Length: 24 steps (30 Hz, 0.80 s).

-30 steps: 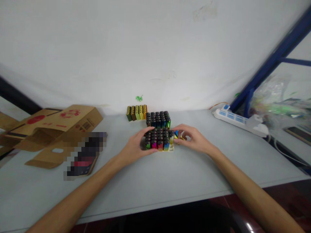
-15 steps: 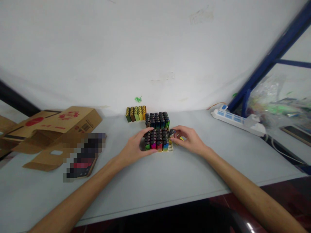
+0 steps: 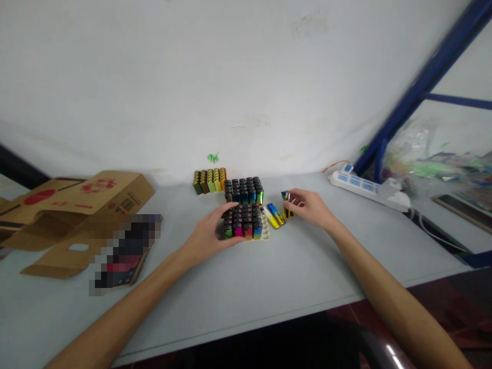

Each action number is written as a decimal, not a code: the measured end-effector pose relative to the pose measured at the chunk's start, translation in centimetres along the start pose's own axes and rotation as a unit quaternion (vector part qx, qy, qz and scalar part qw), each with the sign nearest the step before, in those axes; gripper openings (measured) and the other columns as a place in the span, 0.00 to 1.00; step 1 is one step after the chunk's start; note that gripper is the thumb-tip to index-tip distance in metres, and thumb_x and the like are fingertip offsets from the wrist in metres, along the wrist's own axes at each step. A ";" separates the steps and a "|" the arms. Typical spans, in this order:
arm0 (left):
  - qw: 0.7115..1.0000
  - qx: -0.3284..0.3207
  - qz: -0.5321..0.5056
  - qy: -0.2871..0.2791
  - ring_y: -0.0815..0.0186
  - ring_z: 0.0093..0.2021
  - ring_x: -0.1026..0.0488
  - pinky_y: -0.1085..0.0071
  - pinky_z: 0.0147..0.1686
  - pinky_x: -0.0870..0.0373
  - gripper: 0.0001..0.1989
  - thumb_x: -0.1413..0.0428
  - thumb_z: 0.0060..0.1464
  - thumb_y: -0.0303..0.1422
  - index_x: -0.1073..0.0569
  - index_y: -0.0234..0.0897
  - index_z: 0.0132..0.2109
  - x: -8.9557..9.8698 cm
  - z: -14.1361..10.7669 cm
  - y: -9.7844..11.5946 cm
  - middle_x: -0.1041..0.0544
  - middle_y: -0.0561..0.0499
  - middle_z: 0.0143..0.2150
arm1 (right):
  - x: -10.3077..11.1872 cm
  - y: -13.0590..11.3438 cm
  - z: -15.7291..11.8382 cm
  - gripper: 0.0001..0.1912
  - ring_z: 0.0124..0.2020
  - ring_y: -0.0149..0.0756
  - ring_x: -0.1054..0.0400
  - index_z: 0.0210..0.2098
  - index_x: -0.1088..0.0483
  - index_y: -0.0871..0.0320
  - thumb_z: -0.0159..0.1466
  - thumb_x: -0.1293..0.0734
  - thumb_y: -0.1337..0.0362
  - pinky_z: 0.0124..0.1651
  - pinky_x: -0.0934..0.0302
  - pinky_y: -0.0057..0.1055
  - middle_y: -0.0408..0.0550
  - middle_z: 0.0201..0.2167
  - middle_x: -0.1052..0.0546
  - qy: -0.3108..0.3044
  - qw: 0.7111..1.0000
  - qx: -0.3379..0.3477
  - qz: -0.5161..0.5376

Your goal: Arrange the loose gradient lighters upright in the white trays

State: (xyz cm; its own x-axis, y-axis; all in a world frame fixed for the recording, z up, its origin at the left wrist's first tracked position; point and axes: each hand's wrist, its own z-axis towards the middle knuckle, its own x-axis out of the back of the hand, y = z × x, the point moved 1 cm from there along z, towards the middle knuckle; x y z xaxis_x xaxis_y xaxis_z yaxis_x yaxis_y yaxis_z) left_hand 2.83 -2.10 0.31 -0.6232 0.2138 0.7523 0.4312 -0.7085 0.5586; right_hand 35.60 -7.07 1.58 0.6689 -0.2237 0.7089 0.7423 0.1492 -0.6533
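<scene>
My left hand [image 3: 205,230] is closed around the left side of a block of lighters [image 3: 248,225], thumb at the front and fingers behind. The black-topped lighters stand upright in rows in a white tray [image 3: 266,231], whose right-hand slots are bare. To the right, my right hand [image 3: 309,205] pinches a yellow lighter [image 3: 286,205] with a dark, shiny top, held roughly upright; whether it touches the table I cannot tell. Between this hand and the tray, a blue-and-yellow lighter [image 3: 277,212] and a silvery-yellow lighter [image 3: 271,218] lie flat side by side.
Behind the tray stands another block of black-topped lighters [image 3: 244,189], with a yellow-topped block [image 3: 209,180] to its left. An open cardboard box [image 3: 96,197] and a partly pixelated phone-like object [image 3: 128,256] lie left. A white power strip [image 3: 369,189] sits at the right rear.
My right hand has moved right, away from the tray, with a lighter in its fingers. Two lighters lying beside the tray now show. My left hand keeps its hold on the block.
</scene>
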 end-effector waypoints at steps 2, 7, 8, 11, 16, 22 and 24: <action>1.000 -0.001 0.004 0.000 0.53 0.60 0.23 0.57 0.62 0.26 0.40 0.33 0.55 0.49 0.38 0.44 0.69 0.0 0.0 0.0 0.24 0.45 0.63 | 0.3 0.3 0.1 0.12 0.31 0.37 0.26 0.41 0.22 0.59 0.65 0.31 0.57 0.35 0.35 0.30 0.48 0.32 0.18 -0.023 0.999 -0.004 -0.033; 1.000 0.002 0.005 0.001 0.53 0.60 0.23 0.56 0.62 0.26 0.40 0.33 0.55 0.49 0.38 0.44 0.69 0.0 0.0 0.2 0.23 0.44 0.63 | 0.3 0.4 0.1 0.13 0.31 0.37 0.25 0.39 0.20 0.59 0.67 0.32 0.57 0.35 0.36 0.30 0.49 0.31 0.17 -0.064 0.996 -0.004 -0.068; 1.000 0.002 0.005 0.002 0.52 0.60 0.23 0.56 0.62 0.26 0.40 0.33 0.55 0.49 0.37 0.44 0.69 0.0 0.1 0.2 0.23 0.44 0.63 | 0.2 0.3 0.1 0.14 0.30 0.37 0.26 0.40 0.20 0.60 0.67 0.32 0.56 0.35 0.36 0.30 0.49 0.32 0.17 -0.072 0.995 -0.001 -0.064; 1.000 0.004 0.003 0.001 0.52 0.60 0.23 0.55 0.62 0.26 0.40 0.33 0.55 0.49 0.37 0.44 0.69 0.1 0.1 0.3 0.23 0.44 0.62 | -0.2 0.2 0.0 0.18 0.29 0.36 0.27 0.43 0.18 0.60 0.68 0.32 0.53 0.33 0.37 0.29 0.47 0.30 0.17 -0.090 0.995 -0.005 -0.048; 1.000 0.004 0.002 -0.003 0.53 0.61 0.24 0.56 0.63 0.27 0.41 0.33 0.55 0.49 0.38 0.44 0.69 0.1 0.2 0.2 0.24 0.44 0.64 | -0.9 0.2 0.0 0.18 0.31 0.37 0.27 0.47 0.18 0.60 0.69 0.33 0.54 0.37 0.37 0.30 0.51 0.37 0.17 -0.078 0.992 0.013 -0.097; 1.000 0.004 -0.002 -0.003 0.52 0.62 0.25 0.55 0.64 0.28 0.40 0.33 0.55 0.49 0.38 0.44 0.69 0.0 0.1 0.1 0.25 0.43 0.65 | -1.3 0.4 0.1 0.17 0.33 0.38 0.27 0.49 0.19 0.60 0.71 0.34 0.57 0.42 0.36 0.32 0.54 0.39 0.18 -0.059 0.985 0.033 -0.157; 1.000 0.004 0.000 -0.004 0.52 0.62 0.25 0.55 0.64 0.28 0.40 0.34 0.55 0.49 0.38 0.43 0.69 0.1 0.1 0.1 0.25 0.43 0.65 | -1.2 0.4 0.1 0.17 0.33 0.37 0.27 0.51 0.19 0.60 0.72 0.34 0.56 0.43 0.36 0.32 0.54 0.41 0.18 -0.053 0.988 0.029 -0.145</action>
State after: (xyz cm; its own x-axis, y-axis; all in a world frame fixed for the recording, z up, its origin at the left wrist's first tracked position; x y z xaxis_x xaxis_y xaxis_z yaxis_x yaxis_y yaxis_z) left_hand 2.93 -2.11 0.47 -0.6179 0.2199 0.7549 0.4359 -0.7032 0.5617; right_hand 35.11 -6.68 0.50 0.4263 -0.1640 0.8896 0.9021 0.1497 -0.4047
